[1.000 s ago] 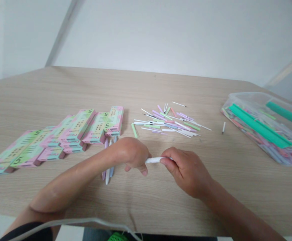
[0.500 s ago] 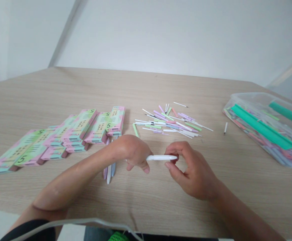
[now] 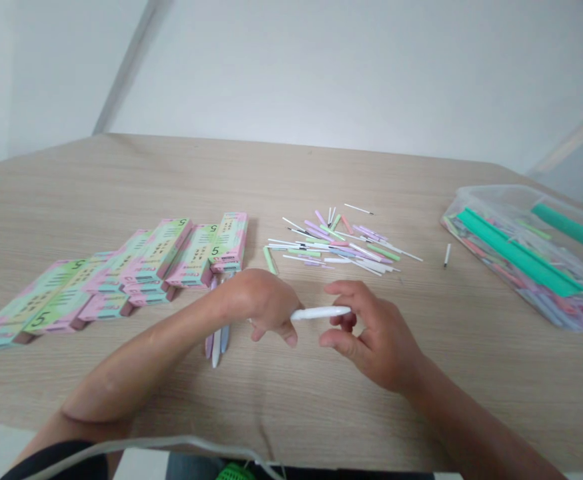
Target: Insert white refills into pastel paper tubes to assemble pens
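While my left hand (image 3: pixel 272 305) grips one end of a white pen (image 3: pixel 319 313), my right hand (image 3: pixel 384 339) has thumb and fingers parted around the other end (whether a curled finger touches the tip, I cannot tell). The pen is between my hands, nearer to me than the pile of loose pen parts (image 3: pixel 344 243) on the table (image 3: pixel 321 427). Left of that pile lie pink and green boxes (image 3: pixel 156 252), some stacked. Also left of it, closer to me, a few pens (image 3: pixel 216 348) lie partly under my left wrist. Right of the pile is a short white piece (image 3: pixel 447 253); farther right sits a clear plastic case (image 3: pixel 491 193) with teal strips (image 3: pixel 521 252).
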### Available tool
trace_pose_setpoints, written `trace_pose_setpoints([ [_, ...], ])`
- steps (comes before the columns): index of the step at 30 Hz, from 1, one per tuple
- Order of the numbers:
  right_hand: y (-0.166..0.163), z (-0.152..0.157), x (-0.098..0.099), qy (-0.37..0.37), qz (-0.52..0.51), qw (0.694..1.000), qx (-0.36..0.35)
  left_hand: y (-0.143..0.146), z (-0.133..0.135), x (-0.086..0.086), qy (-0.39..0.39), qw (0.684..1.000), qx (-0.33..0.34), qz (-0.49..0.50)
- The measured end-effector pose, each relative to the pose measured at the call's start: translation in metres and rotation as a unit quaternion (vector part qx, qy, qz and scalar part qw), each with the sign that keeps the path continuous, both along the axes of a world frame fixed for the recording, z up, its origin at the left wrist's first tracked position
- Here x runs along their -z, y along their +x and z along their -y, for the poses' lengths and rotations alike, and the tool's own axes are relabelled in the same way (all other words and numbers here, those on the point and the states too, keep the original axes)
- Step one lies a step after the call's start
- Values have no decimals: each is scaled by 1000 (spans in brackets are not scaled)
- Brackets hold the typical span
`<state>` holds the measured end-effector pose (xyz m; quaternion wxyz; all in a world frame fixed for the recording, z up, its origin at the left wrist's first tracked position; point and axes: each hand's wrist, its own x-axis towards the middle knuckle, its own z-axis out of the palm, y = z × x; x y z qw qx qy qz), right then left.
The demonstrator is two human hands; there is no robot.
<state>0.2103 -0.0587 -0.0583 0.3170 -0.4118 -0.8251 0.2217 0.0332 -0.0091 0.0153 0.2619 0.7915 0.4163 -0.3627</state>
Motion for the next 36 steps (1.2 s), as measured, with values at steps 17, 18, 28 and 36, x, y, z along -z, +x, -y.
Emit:
trace_pose_setpoints([
  [17,1,2,3,34,26,999,-5,1,-2,4,-8,1000,8,-2],
  [18,1,2,3,36,38,999,-5,2,-3,5,-8,1000,7,-6],
  [28,2,0,1,14,7,1000,-10,0,-3,7,-7,1000,10,-3],
  [36,1,-5,2,-20,-64,997,22,2,-3,5,-8,1000,11,-11],
])
